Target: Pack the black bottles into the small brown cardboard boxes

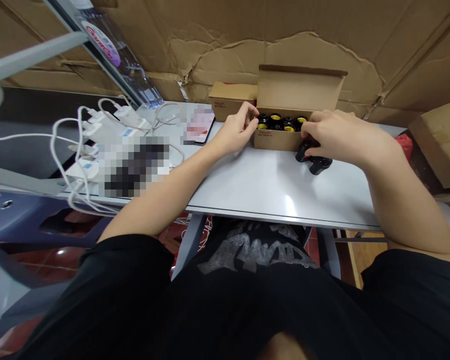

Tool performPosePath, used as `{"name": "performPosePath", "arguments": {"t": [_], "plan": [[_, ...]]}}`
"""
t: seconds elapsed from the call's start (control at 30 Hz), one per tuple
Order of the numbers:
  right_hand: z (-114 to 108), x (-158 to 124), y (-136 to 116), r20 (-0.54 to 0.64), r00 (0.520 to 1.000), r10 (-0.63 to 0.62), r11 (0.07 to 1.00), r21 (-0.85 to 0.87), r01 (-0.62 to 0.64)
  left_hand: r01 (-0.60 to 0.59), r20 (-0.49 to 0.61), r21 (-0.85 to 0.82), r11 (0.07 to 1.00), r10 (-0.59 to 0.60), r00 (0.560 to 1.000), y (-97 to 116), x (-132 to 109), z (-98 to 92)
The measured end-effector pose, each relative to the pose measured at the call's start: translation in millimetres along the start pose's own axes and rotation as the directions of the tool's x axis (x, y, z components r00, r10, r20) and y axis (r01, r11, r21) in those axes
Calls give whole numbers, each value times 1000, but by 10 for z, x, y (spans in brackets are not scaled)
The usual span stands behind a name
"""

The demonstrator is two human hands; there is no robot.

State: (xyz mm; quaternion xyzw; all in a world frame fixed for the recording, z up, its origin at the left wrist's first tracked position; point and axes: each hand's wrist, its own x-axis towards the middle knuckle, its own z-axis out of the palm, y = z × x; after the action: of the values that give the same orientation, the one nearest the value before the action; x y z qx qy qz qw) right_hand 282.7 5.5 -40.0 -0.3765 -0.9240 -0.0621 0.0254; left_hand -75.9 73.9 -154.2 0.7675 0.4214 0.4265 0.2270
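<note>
Carton of black lamp sockets stood between the fingers; left hand curled, fingertips at its rim; right hand spread, loose sockets beneath, any pinch unclear.

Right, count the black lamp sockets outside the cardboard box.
2: one lamp socket touching the right hand, another beside it on the table; more may hide under that hand.

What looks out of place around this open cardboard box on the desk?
Two black socket fittings lie loose on the white tabletop below the right hand, outside the open cardboard box, while the others sit upright in rows inside it.
</note>
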Motion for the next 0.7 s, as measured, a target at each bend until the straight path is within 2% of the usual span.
{"name": "performPosePath", "arguments": {"t": [0.13,0.33,0.47,0.57,0.7], "plan": [[-22,-10,-177,19,999,28,993,-119,-25,-2,6,32,999,2,1000,-7,3,-9],[-19,15,-454,68,996,-52,946,-316,71,-3,6,21,1000,3,1000,17,3,-9],[-1,115,-569,87,990,-112,955,-264,132,-1,2,11,1000,1,1000,24,-1,-8],[-29,143,-591,96,990,-104,974,-193,121,-4,11,20,1000,4,1000,19,0,-14],[-42,80,-584,13,998,-63,974,-216,65,-1,11,25,1000,1,1000,3,3,-19]]}}
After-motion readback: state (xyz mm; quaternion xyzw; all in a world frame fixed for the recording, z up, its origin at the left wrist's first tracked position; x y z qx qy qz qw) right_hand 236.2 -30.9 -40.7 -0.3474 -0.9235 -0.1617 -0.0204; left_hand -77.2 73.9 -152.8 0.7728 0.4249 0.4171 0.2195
